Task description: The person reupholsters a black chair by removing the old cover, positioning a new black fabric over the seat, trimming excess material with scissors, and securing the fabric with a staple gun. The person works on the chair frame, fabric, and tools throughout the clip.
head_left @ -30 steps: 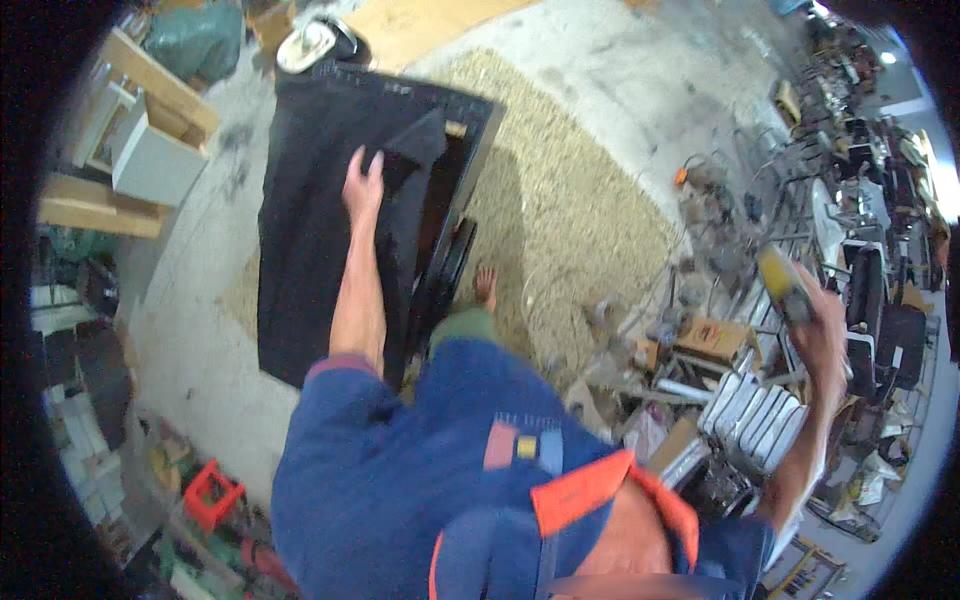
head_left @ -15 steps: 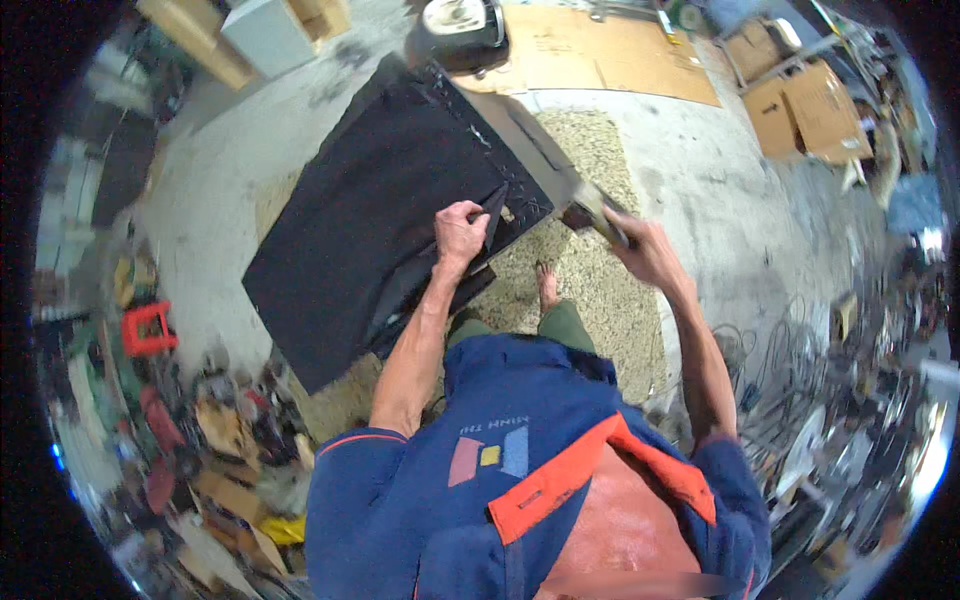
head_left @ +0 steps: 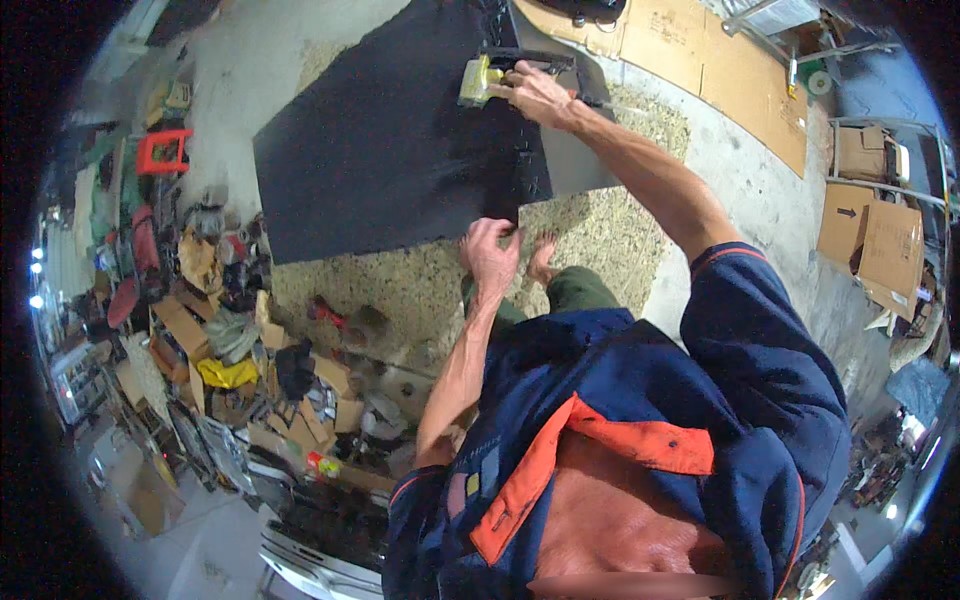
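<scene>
Right hand: wrapped around a yellow-and-grey handheld staple gun, positioned over the far part of the black fabric, along its right border. Contact of nose with cloth: cannot tell. Left hand: fingers curled, pinching the fabric's near edge close to its right corner. Fabric lies spread over a furniture piece, whose grey-brown side shows at right; speckled mat beneath. Red plastic stool well apart, at left.
</scene>
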A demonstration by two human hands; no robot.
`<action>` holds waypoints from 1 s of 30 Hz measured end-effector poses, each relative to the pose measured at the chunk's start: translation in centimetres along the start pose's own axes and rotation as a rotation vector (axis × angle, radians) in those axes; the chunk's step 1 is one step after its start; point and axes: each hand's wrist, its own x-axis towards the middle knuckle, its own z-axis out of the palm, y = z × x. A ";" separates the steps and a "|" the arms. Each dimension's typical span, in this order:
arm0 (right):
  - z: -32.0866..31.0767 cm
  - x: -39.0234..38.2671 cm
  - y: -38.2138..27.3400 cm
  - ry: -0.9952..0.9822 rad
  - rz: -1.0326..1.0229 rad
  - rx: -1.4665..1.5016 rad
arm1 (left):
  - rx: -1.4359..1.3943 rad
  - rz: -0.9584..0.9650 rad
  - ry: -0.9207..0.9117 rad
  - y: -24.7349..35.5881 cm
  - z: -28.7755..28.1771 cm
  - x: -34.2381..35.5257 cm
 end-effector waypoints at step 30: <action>-2.1 -9.4 -16.7 -0.300 1.309 0.979 | -1.388 -1.279 -0.354 -4.4 2.6 1.5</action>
